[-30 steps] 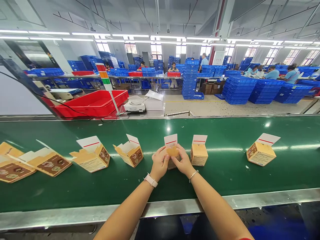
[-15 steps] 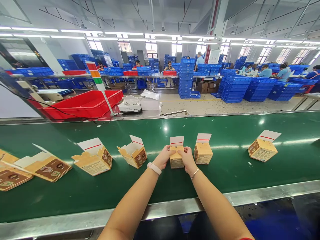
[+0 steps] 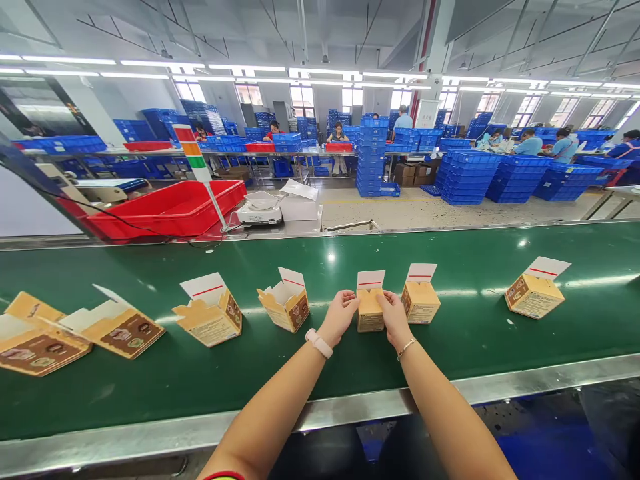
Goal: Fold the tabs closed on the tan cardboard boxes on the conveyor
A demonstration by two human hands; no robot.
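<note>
A small tan carton (image 3: 370,317) stands on the green conveyor belt, its top tucked in and a white lid flap with a red strip raised behind. My left hand (image 3: 339,319), with a pale band at the wrist, has its curled fingertips at the carton's left edge. At the right edge is my right hand (image 3: 395,319), wearing a bracelet, its thumb on the carton's top corner. Just right of that hand sits a similar carton (image 3: 421,307), flap raised. To the left, an open-topped carton (image 3: 284,308) shows its white inside.
Another open carton (image 3: 213,317) and overlapping brown cartons (image 3: 123,330) lie farther left. One more carton (image 3: 535,297) is at the far right. Across the belt (image 3: 470,347) are a red bin (image 3: 165,210), a scale (image 3: 260,212) and stacked blue crates (image 3: 470,177). People sit at distant tables.
The cartons have shifted right with the belt, and both hands have followed. My left thumb has drawn back from the carton's top to its left edge.
</note>
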